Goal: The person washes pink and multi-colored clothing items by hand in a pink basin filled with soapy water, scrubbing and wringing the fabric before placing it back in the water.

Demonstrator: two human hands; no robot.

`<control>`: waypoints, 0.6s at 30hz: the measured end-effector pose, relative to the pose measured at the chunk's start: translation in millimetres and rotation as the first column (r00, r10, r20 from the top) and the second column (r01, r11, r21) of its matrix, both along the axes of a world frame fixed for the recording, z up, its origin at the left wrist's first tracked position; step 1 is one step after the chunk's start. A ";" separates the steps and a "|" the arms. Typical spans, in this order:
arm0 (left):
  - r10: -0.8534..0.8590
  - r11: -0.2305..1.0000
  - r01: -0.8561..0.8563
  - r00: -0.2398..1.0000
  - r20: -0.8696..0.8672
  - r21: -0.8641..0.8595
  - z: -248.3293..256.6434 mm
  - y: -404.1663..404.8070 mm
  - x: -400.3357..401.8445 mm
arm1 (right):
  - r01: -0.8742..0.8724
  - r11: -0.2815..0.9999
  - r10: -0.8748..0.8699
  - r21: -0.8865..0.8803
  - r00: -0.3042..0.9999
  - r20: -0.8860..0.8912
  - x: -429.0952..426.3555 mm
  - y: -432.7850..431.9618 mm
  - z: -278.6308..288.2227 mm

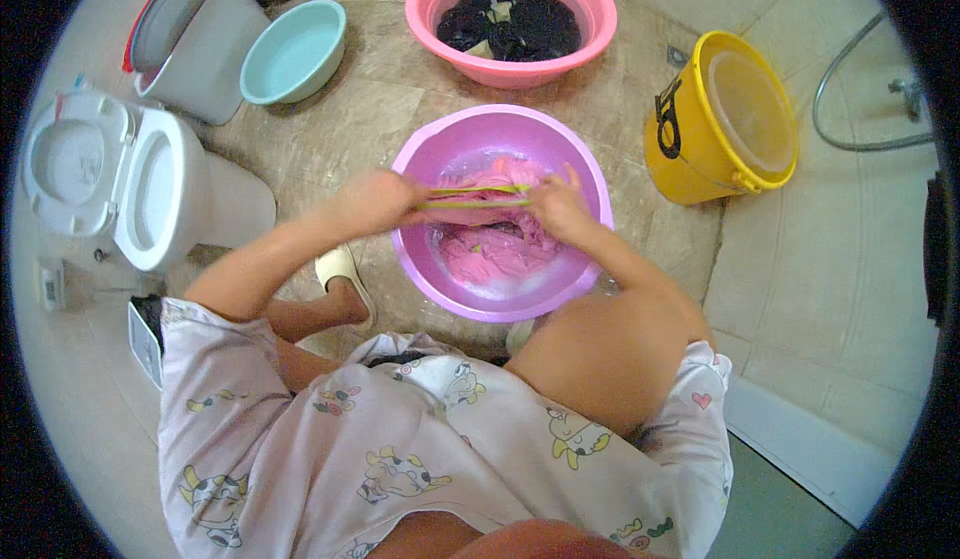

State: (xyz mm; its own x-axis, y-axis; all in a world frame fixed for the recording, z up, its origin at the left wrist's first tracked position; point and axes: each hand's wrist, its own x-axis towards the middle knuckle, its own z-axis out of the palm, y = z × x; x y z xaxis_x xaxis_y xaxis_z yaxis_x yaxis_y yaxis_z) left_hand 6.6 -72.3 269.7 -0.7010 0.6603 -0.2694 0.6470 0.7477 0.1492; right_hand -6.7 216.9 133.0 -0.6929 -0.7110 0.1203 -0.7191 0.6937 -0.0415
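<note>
A purple plastic basin [498, 311] stands on the floor before me, with pink wet cloth [495, 259] and some suds in it. My left hand [386, 200], slightly blurred, is closed on one end of a pink garment with yellow-green edging [476, 204], at the basin's left rim. The other end is in my right hand [559, 205], over the basin's right part. Between both hands the edging is stretched across, above the rest of the cloth.
Beyond stands a pink basin [510, 75] with dark cloth in liquid. A yellow bucket [686, 161] is at the right, near a shower hose [829, 127]. At the left are a teal basin [292, 56], a white bin [214, 56] and a toilet [232, 199].
</note>
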 end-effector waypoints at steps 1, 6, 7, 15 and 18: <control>0.020 1.000 -0.020 1.000 -0.004 0.009 8.5 -9.7 -2.6 | 0.102 0.987 -0.081 -0.124 0.983 0.162 -5.5 2.6 26.4; 0.056 0.998 -0.062 0.987 -0.153 -0.032 84.1 -23.7 -3.2 | -0.102 0.975 0.127 -0.196 0.985 0.119 -15.5 24.1 167.1; 0.047 0.999 -0.051 0.983 -0.178 -0.020 100.8 -23.4 -4.5 | -0.096 0.978 0.114 -0.183 0.989 0.094 -15.5 28.3 188.9; 0.213 0.969 -0.092 0.783 -0.584 0.230 261.1 -22.4 4.1 | 0.330 0.904 -0.355 -0.272 0.934 -0.046 -2.3 30.6 379.7; 0.334 0.878 -0.054 0.781 -0.527 0.476 279.9 -23.5 20.5 | 0.119 0.660 -0.227 -0.741 0.973 -0.046 -3.3 19.4 393.9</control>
State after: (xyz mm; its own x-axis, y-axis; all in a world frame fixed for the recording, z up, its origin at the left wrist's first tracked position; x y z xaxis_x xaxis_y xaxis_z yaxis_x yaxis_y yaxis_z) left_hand 27.1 -95.8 549.6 -0.7506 0.4379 0.4948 0.5581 0.8211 0.1200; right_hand -10.0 236.3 526.9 -0.7348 -0.2265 0.6393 -0.6253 0.5914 -0.5092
